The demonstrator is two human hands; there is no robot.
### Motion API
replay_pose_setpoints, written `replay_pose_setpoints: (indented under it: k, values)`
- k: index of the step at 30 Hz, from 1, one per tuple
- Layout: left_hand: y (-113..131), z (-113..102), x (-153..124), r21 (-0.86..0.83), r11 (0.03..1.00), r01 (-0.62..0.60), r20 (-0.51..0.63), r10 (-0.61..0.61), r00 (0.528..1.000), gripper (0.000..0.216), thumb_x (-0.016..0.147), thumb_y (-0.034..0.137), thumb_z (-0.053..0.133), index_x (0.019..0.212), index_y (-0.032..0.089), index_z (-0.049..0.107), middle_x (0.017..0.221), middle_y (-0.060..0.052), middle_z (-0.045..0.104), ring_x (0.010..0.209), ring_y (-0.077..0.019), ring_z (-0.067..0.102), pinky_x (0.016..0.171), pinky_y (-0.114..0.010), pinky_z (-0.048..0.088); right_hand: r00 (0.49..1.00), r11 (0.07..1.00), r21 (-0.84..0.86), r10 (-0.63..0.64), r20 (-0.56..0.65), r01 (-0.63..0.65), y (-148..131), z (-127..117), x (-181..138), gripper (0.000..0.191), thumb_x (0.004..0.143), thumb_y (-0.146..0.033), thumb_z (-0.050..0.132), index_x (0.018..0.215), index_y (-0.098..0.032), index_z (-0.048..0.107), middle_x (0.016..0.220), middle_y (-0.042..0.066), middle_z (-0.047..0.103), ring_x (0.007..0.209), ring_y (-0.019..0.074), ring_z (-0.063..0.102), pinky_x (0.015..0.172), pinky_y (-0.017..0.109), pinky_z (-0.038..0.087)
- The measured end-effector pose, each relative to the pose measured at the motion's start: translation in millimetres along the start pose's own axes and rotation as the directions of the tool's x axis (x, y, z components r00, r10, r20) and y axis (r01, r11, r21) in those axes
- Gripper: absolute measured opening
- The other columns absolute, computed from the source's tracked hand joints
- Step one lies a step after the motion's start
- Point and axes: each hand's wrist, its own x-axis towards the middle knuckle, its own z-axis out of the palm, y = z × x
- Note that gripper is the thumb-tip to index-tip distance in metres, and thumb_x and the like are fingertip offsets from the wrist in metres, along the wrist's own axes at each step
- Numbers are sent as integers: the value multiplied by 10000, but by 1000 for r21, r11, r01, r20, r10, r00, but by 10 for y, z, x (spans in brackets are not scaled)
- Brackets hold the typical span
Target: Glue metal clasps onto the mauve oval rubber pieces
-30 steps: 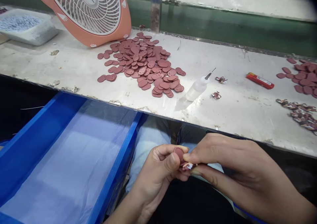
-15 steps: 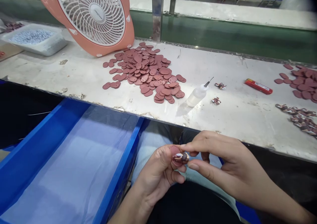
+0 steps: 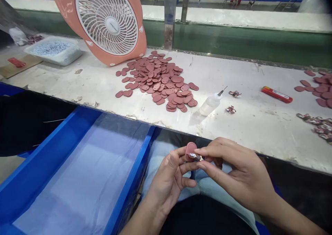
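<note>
Over my lap, my left hand (image 3: 166, 181) grips a dark-red oval disc (image 3: 191, 147) at its edges, the disc tipped upright. A small painted figure (image 3: 196, 156), brown, white and tan, lies against the disc's lower part. My right hand (image 3: 240, 174) pinches this figure between thumb and index finger. On the bench beyond stands a clear squeeze bottle (image 3: 209, 105) with a thin needle tip. Two similar loose pieces lie right of it, a nearer small figure (image 3: 230, 109) and a farther small figure (image 3: 234, 94).
A heap of red discs (image 3: 158, 79) lies before an orange fan (image 3: 144, 46). At right are more discs (image 3: 323, 88), several small figures (image 3: 317, 124) and a red box-like item (image 3: 276, 94). A white tub (image 3: 72, 57) stands left. Below the bench edge is a blue bin (image 3: 55, 141).
The disc and figure have been raised slightly, and the disc is turned more upright. My right fingers have closed onto the figure. The whole view has shifted a little.
</note>
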Motion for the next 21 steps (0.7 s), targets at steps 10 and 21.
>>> replay_pose_setpoints:
  k: [10, 21]
  values:
    - [65, 106, -149, 362, 863, -353, -306, 467, 830, 267, 635, 321, 898, 710, 182, 683, 709, 25, 633, 574, -87, 518, 438, -157, 454, 907, 869, -362, -403, -121, 338, 109, 459, 27, 252, 852, -11, 665, 1085, -104, 647, 740, 53, 663, 617, 149, 546, 536, 284, 464]
    - [747, -925, 161, 775, 623, -105, -455, 666, 591, 332, 858, 459, 675, 1016, 171, 625, 1036, -81, 717, 959, -232, 704, 631, -268, 560, 905, 840, -368, -425, 13, 399, -1, 327, -130, 137, 844, -24, 667, 966, -83, 690, 710, 51, 667, 605, 137, 567, 529, 264, 501]
